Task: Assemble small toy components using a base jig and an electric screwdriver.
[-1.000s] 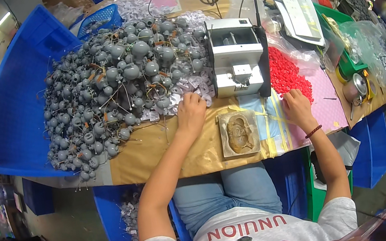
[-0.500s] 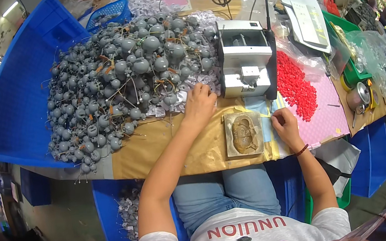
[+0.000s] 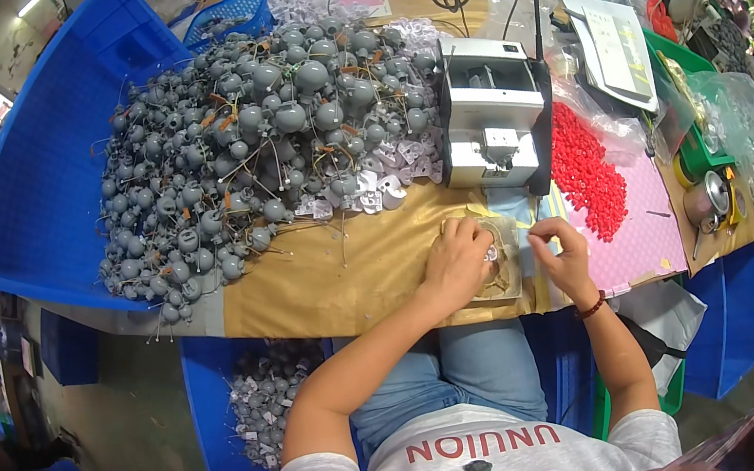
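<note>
My left hand [image 3: 459,264] is at the near side of a clear, squarish block [image 3: 507,287] with a brownish shaped hollow. Its fingers are closed on a small white plastic part [image 3: 490,254] over the hollow. To the right of the block, my right hand [image 3: 564,255] hovers with thumb and forefinger curled toward each other; what they hold, if anything, is too small to make out. Small white parts [image 3: 380,193] lie loose behind my left hand, at the edge of a big heap of grey round pieces with wires [image 3: 251,122].
A white and black machine [image 3: 491,114] stands behind the block. Small red parts [image 3: 589,172] are piled to its right on a pink sheet. A large blue bin [image 3: 44,189] leans at the left. A metal can [image 3: 706,198] stands far right; cables hang at the back.
My left hand has come from the white parts by the heap, right and nearer, to the block, with a white part in its fingers. My right hand has shifted slightly; its fingers parted a little.
</note>
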`<state>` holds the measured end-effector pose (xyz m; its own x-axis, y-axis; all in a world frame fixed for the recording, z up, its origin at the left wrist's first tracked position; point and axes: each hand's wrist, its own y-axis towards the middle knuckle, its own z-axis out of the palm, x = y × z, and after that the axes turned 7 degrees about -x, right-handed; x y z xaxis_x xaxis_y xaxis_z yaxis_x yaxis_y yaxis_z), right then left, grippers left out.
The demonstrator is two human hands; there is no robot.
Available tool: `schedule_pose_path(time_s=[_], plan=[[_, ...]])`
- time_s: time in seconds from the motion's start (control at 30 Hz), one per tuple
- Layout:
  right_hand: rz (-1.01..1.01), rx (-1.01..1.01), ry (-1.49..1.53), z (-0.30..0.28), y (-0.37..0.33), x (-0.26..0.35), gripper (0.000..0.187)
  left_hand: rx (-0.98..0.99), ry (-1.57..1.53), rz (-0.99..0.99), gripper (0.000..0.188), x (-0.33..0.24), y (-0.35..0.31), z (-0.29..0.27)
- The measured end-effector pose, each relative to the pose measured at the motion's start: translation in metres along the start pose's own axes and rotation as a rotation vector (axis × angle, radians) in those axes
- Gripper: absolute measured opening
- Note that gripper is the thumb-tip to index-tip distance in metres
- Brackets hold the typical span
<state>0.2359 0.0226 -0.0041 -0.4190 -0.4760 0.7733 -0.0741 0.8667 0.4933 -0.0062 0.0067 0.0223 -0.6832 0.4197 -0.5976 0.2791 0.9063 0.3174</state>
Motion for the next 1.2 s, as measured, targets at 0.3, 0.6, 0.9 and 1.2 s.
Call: schedule_pose_path(time_s=[0.3,0.6,0.9,1.2], plan=[[-0.495,0.192,-0.201,0.048,0.015,0.026,0.023,-0.169,0.0,-0.089,0.05,0.034,0.002,-0.029],[-0.516,0.277,-0.216,0.038,0.013,0.035,0.027,-0.483,0.431,-0.29,0.056,0.118,0.007,-0.09],[-0.459,0.254,-0.361,0.035,0.002,0.047,0.031,-0.426,0.075,-0.04,0.042,0.059,0.004,-0.11],[-0.466,0.228,-0.402,0.038,0.001,0.049,0.025,-0.227,-0.734,-0.225,0.045,0.026,-0.052,-0.118]])
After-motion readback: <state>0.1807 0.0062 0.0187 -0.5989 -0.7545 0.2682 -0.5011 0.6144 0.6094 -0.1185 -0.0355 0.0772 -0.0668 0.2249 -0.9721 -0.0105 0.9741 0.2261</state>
